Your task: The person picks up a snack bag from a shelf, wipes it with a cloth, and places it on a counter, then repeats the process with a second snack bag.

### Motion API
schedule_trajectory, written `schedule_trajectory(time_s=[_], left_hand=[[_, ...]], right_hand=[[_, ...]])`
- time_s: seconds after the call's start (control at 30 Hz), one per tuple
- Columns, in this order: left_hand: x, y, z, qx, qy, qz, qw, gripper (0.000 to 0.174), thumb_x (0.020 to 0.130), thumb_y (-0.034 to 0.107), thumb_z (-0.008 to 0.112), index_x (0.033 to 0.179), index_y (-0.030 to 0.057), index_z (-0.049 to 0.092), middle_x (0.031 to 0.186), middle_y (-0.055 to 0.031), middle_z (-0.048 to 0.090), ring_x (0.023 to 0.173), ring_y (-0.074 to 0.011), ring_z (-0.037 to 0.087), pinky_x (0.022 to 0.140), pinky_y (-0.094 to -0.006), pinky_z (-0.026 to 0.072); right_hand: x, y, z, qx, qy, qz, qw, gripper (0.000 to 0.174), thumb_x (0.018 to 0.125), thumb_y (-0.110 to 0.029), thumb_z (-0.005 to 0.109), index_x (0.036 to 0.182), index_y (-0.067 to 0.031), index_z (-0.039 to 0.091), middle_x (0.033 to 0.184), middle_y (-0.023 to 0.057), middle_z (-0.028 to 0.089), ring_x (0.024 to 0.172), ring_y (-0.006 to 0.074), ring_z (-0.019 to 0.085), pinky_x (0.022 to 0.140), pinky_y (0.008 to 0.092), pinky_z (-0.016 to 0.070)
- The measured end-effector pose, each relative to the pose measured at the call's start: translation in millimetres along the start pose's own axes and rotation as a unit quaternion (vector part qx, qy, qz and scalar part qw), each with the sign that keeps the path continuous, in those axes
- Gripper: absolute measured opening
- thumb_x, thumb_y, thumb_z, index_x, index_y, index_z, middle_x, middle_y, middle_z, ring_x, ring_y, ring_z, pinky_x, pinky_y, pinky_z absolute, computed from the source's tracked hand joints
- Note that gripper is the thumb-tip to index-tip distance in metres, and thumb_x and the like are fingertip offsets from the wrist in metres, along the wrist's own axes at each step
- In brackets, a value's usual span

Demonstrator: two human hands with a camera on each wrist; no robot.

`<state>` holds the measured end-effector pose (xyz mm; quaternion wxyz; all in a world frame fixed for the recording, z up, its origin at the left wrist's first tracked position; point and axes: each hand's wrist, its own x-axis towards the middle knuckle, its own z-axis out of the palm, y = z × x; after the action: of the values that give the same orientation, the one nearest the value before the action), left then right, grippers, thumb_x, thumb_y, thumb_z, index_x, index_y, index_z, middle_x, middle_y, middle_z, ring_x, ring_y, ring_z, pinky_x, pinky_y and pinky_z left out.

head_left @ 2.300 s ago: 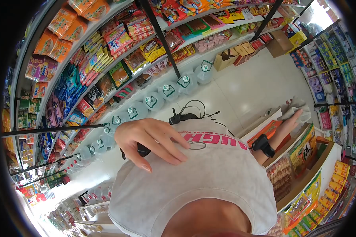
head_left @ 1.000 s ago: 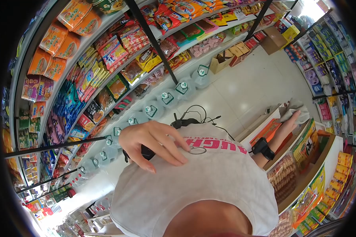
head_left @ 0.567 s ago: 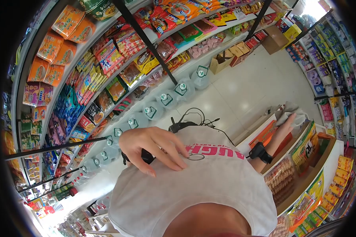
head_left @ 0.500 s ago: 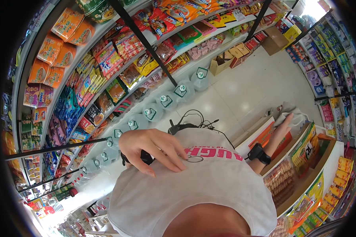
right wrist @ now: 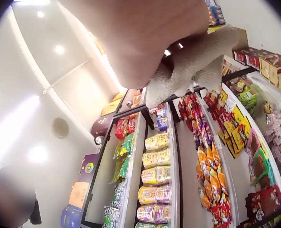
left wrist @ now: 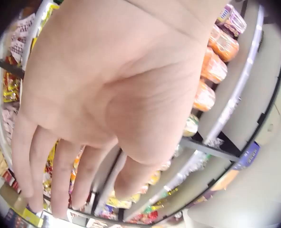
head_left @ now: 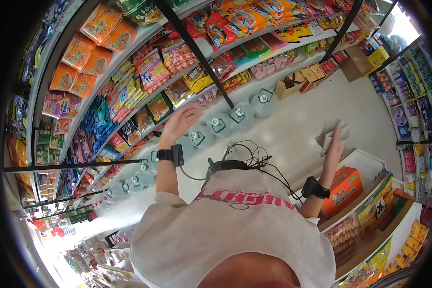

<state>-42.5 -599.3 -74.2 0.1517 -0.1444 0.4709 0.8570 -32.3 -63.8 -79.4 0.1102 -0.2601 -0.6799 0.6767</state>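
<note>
Right hand (head_left: 333,152) grips cloth (head_left: 344,132), left hand (head_left: 179,124) empty, fingers loosely extended — loose cloth edges could slip free if grip slackens; dangling cables (head_left: 266,157) could snag either moving arm.

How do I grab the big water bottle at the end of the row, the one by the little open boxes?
Grip its green handle from above, I'd say. The bottle looks upright, with the handle around its cap on top. Another bottle crowds one side, so coming from above looks easier.
</note>
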Motion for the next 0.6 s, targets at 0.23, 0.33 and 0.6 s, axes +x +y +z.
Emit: schedule_trajectory(time_s=[0.23,0.33,0.6], left_hand=[[77.1,-13.7,-173.6,-0.168,0.181,-0.029,0.969,0.039,0.1,0.022,0.052,0.129,-0.0045,0.052,0.128,-0.0197,0.058,0.115,-0.029,0.058,0.096,-0.0366,0.0519],[107.1,-31.7,-250.3,-0.224,0.205,-0.043,0.952,0.035,0.099,0.02,0.052,0.124,-0.0036,0.054,0.126,-0.0188,0.06,0.113,-0.0299,0.059,0.095,-0.0365,0.0518],[153.6,-85.7,-370.2,-0.132,0.295,0.01,0.946,0.03,0.095,0.025,0.061,0.114,0.0015,0.059,0.114,-0.0147,0.063,0.111,-0.0301,0.061,0.094,-0.0412,0.0529]], right_hand=[[-14.4,-1.4,140.6,-0.206,-0.23,0.066,0.949,0.063,0.093,-0.059,0.059,0.113,0.0008,0.066,0.094,0.0066,0.066,0.081,0.0128,0.061,0.073,0.0276,0.0491],[-4.9,31.6,234.4,-0.232,-0.385,0.085,0.889,0.07,0.09,-0.065,0.058,0.112,0.0013,0.065,0.093,0.0099,0.068,0.083,0.0168,0.063,0.075,0.0317,0.0508],[-36.9,207.3,508.8,-0.228,-0.572,0.038,0.787,0.056,0.098,-0.053,0.054,0.118,-0.0017,0.062,0.098,0.0143,0.069,0.093,0.0258,0.065,0.086,0.0393,0.0496]])
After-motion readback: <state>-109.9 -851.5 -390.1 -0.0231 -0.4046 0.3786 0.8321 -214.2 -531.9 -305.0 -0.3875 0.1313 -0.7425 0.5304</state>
